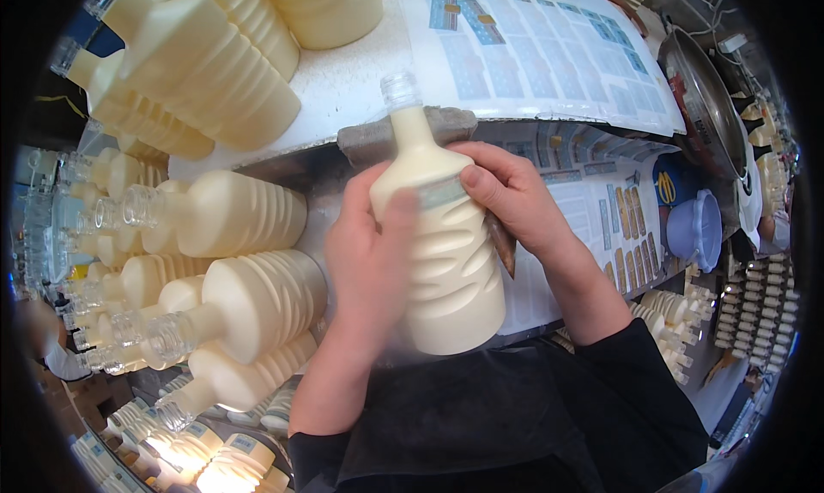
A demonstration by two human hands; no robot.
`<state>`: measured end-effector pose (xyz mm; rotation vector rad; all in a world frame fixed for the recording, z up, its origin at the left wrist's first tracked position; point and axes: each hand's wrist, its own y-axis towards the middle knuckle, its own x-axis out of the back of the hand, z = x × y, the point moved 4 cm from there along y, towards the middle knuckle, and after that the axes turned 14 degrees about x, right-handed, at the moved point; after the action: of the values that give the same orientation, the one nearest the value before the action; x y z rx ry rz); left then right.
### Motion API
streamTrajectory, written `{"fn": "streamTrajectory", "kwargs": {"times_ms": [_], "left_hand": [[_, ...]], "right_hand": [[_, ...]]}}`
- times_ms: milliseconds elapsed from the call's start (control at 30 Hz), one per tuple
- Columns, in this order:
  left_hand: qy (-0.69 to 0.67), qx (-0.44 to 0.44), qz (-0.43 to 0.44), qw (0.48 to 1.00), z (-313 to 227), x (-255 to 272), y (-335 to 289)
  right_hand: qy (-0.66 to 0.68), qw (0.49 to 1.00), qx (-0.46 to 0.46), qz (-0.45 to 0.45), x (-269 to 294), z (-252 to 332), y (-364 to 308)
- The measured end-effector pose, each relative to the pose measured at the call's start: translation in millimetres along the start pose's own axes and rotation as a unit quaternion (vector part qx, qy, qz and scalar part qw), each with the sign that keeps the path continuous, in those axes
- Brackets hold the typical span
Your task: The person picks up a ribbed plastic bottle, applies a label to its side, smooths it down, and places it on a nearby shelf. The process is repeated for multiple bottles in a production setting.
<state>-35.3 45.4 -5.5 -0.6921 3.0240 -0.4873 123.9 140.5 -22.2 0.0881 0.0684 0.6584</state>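
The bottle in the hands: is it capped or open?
Open. The bottle, held by the left hand and right hand, shows a bare threaded neck with no cap.

- A small bottling or labelling workshop, to judge by the sheer number of identical goods.
- Ribbed cream-filled bottles [232, 214] lie stacked in heaps on the left, all uncapped.
- Sheets of blue labels [549, 42] cover the white tabletop [343, 90].
- More label sheets [618, 227] lie lower down at the right.
- Further rows of bottles [755, 304] stand on the floor beyond, beside a large metal pan [704, 98].
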Motion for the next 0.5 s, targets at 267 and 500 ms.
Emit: {"fn": "streamTrajectory", "kwargs": {"times_ms": [267, 500], "left_hand": [[-0.098, 0.031, 0.021, 0.995, 20, -1, 10], [-0.076, 0.005, 0.047, 0.996, 26, 5, 18]], "right_hand": [[0.016, 0.999, 0.012, -0.039, -5, -3, -2], [-0.069, 0.996, 0.008, -0.053, -7, 9, -4]]}}
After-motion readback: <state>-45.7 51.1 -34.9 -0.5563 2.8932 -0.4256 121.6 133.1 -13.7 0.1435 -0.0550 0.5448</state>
